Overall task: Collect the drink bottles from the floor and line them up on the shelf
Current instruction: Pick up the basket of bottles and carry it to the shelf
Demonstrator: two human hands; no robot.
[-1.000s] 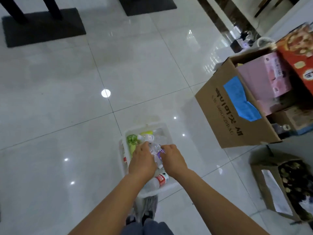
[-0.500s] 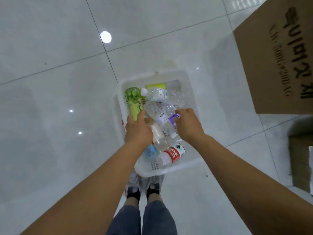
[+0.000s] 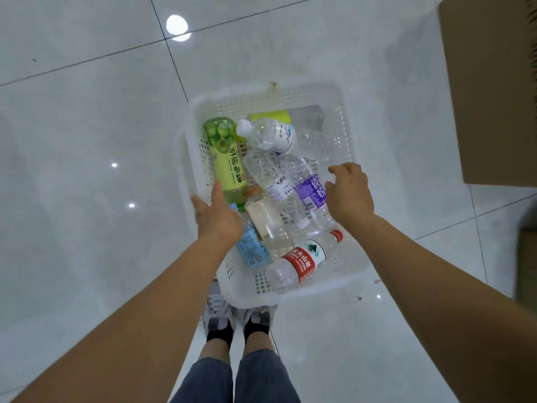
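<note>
A white slotted plastic basket [image 3: 290,93] sits on the tiled floor in front of my feet. Several drink bottles lie in it: a green-labelled one [image 3: 229,161] along the left wall, a clear white-capped one [image 3: 270,133] at the far side, a purple-labelled one [image 3: 309,190], a beige one [image 3: 267,219], a blue-labelled one [image 3: 252,251] and a red-labelled one [image 3: 302,263] near me. My left hand [image 3: 216,216] hovers at the basket's left rim, one finger lying by the green bottle's lower end. My right hand [image 3: 348,193] is over the right side, fingers loose, holding nothing.
A large brown cardboard box [image 3: 494,97] stands on the floor to the right of the basket. My shoes [image 3: 218,315] are right behind the basket's near edge. Glossy white floor tiles [image 3: 87,170] surround it on the left and far side.
Both hands have left the bottles in the basket's middle and spread apart toward its left and right sides. The view has tilted down and come closer.
</note>
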